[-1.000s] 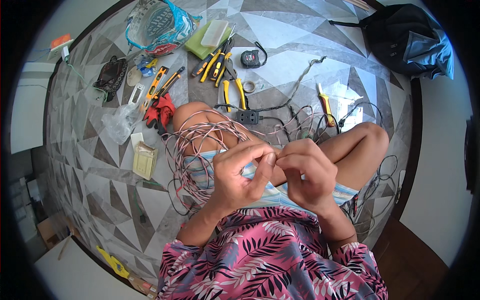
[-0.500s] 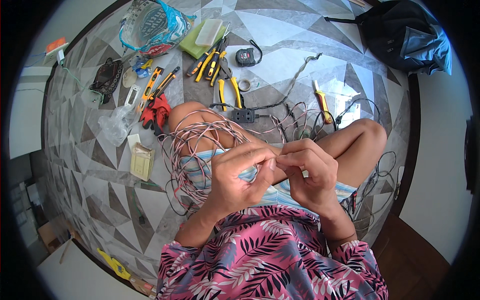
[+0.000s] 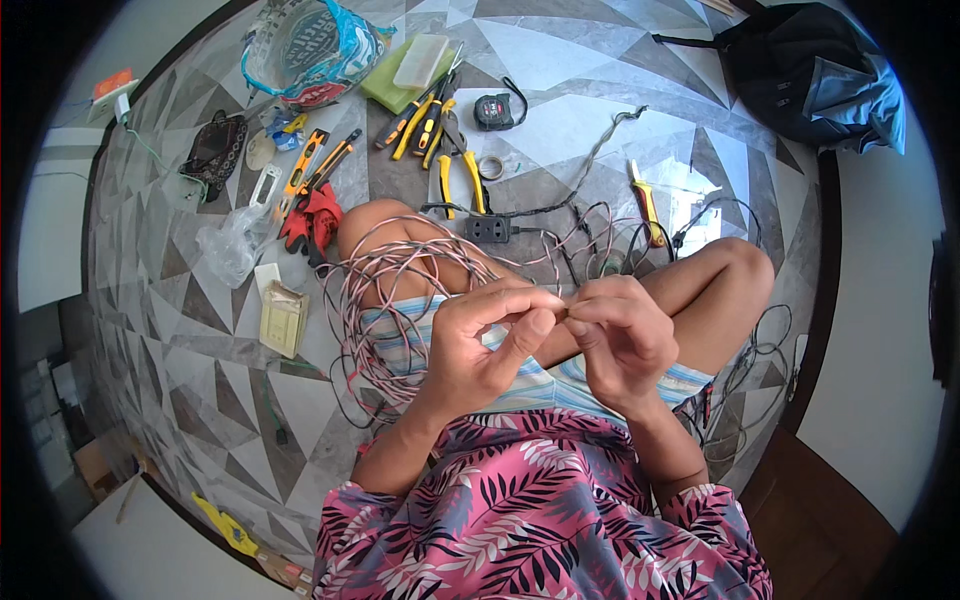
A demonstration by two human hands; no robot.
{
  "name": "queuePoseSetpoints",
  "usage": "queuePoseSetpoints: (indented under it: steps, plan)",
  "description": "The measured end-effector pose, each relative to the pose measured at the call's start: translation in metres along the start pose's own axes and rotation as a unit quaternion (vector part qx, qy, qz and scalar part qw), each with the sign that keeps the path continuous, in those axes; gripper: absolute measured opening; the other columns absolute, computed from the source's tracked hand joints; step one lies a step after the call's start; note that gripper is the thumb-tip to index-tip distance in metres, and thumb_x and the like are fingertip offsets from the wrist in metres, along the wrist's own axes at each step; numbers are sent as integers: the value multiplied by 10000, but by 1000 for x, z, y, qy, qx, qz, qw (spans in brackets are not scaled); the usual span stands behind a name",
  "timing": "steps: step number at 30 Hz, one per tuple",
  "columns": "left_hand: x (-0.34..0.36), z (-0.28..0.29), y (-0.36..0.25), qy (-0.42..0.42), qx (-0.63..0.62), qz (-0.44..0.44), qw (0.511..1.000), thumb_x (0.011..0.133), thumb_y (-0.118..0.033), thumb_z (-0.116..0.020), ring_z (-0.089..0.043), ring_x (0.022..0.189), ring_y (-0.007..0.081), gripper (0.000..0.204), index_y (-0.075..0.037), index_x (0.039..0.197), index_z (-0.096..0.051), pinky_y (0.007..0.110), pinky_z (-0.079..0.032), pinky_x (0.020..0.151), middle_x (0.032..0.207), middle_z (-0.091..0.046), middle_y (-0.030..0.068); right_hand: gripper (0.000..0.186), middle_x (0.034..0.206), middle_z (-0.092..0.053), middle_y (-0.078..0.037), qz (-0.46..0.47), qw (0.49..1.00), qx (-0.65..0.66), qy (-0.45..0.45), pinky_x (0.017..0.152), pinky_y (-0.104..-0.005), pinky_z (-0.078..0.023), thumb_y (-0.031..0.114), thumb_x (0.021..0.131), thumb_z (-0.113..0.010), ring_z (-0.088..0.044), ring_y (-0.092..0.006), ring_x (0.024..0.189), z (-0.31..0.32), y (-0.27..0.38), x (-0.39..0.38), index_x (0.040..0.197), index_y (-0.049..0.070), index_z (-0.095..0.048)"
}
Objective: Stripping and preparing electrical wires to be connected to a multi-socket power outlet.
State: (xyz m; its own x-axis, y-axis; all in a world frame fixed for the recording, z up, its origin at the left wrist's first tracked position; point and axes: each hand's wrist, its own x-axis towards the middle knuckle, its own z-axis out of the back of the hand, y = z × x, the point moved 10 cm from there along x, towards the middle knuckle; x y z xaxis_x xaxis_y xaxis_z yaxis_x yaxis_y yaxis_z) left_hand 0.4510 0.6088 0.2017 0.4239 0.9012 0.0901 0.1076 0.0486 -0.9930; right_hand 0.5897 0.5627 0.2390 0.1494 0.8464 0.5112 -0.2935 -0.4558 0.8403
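My left hand (image 3: pixel 485 340) and my right hand (image 3: pixel 625 345) meet above my lap, fingertips almost touching. Thumb and forefinger of each are pinched together around something small and dark, too fine to make out. A large loose coil of pink-and-black wire (image 3: pixel 385 290) lies over my left knee, beside the left hand. Beyond my hands, a black socket block (image 3: pixel 488 230) sits on the floor between my knees, and more thin wires (image 3: pixel 590 235) tangle beside it.
Farther out lie yellow-handled pliers (image 3: pixel 462 180), a tape measure (image 3: pixel 494 112), a tape roll (image 3: pixel 490 168), a yellow-and-red knife (image 3: pixel 647 207), red gloves (image 3: pixel 316 218) and a cream switch box (image 3: pixel 284 318). A plastic bag (image 3: pixel 315 55) stands far left, a black backpack (image 3: pixel 785 75) far right.
The fingertips of both hands have shifted slightly, and the right fingers have moved a little right and down. Both hands keep their pinch; the things on the floor stay put.
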Motion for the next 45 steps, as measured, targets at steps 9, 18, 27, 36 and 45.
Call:
queuePoseSetpoints:
  steps: [9,18,27,36,45]
  plan:
    - [6,-18,-9,42,88,-72,993,856,-132,-732,-679,845,229,177,-9,981,-707,327,-524,757,943,-706,124,85,976,-629,-109,-183,961,208,-4,754,-271,-483,2,898,-672,-584,-144,844,7,-33,-11,968,-37,-645]
    - [10,-15,3,13,-46,-1,999,912,-108,-657,-646,831,134,137,17,963,-673,258,-493,701,911,-684,81,305,1108,-661,-133,-230,950,198,78,869,-285,-489,66,893,-681,-631,-174,1005,-1,-38,-7,1171,-47,-626]
    - [13,15,-30,-92,138,-103,981,826,-61,-764,-658,713,131,172,27,958,-697,238,-507,608,848,-704,88,272,651,-534,-72,-41,987,-152,43,463,-300,-413,-35,741,-761,-537,-172,527,-7,-6,5,1007,7,-718]
    - [16,15,-34,-98,182,-131,970,933,-82,-635,-635,758,165,140,49,946,-682,265,-491,687,872,-684,113,192,647,-491,-64,-11,985,-173,14,448,-308,-386,28,757,-776,-508,-191,506,-12,2,0,936,22,-705]
    - [26,5,6,-36,-94,20,995,952,-126,-640,-623,801,141,184,47,993,-685,266,-488,728,880,-670,84,228,905,-639,-133,-203,944,243,99,665,-302,-502,144,944,-642,-614,-193,726,-27,-44,-9,1029,-67,-669]
